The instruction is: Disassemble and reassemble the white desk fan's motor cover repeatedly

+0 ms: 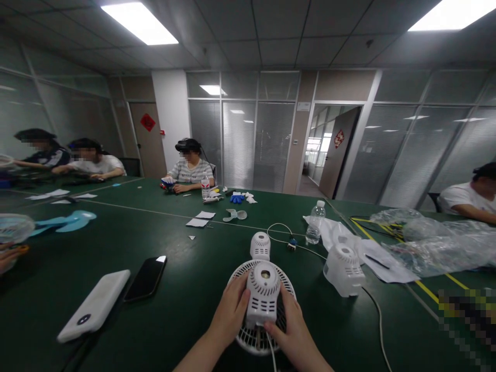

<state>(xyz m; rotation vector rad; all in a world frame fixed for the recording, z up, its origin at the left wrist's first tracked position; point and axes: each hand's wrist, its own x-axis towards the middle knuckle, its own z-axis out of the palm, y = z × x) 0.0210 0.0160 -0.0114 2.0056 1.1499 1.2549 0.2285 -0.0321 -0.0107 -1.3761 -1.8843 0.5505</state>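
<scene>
Both of my hands are wrapped round a white fan motor housing [262, 290] with rows of vent slots and a round hole in its top. My left hand [231, 309] grips its left side. My right hand [290, 323] closes on the right side, with the thumb near the lower edge. Beneath the housing lies a round white fan grille [237, 268], partly covered by my hands. A white power cord [272, 347] runs from the housing toward me. Just beyond the grille stands a similar white housing [260, 246].
Right of my hands are a translucent white fan part [344, 268], a water bottle [315, 223] and crumpled plastic film [445, 245]. At left lie a power bank [95, 305], a phone [147, 278] and blue fan blades [65, 221]. Several people sit around the green table [186, 320].
</scene>
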